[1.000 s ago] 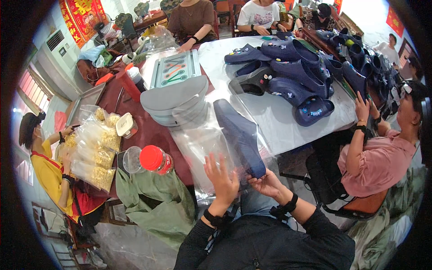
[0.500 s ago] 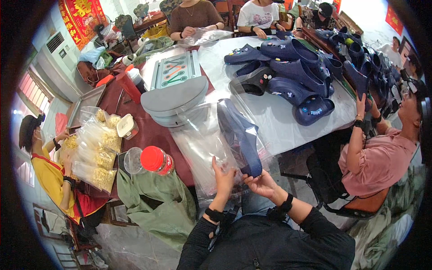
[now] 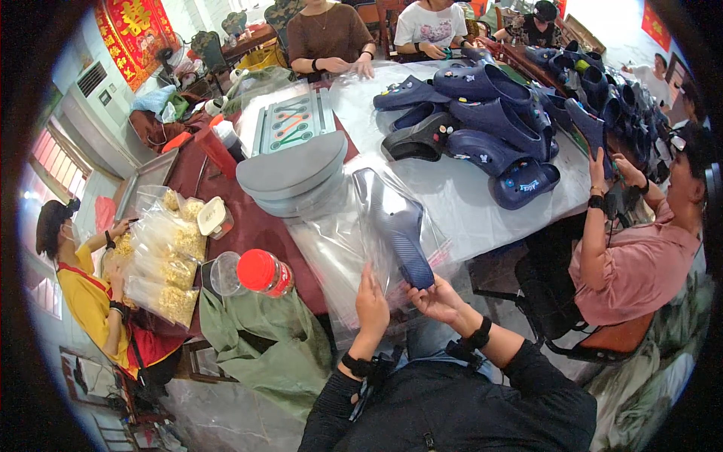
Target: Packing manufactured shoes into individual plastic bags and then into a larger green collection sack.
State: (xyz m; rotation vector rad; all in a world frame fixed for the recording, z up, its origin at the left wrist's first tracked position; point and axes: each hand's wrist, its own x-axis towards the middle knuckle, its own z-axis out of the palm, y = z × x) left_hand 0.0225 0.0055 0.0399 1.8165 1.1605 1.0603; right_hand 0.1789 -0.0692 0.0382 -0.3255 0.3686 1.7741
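A long table (image 3: 482,196) covered with a pale sheet is seen, and a dark red cloth (image 3: 248,226) lies over its left part. A heap of dark blue clogs (image 3: 489,120) is piled on the far right of the table. A stack of grey insoles (image 3: 290,173) is placed near the middle, with a grey-green tray (image 3: 290,124) behind it. A jar with a red lid (image 3: 260,273) lies at the near left edge, beside small bags of yellow pieces (image 3: 162,264). Other people are seated around the table.

A dark blue clog (image 3: 395,226) is held sole up inside a clear plastic bag (image 3: 354,248), just above the table's near edge. The bag's near side is gripped by the left hand (image 3: 371,305). The heel end of the clog is pinched through the plastic by the right hand (image 3: 433,300). The two hands are close together, just below the clog.
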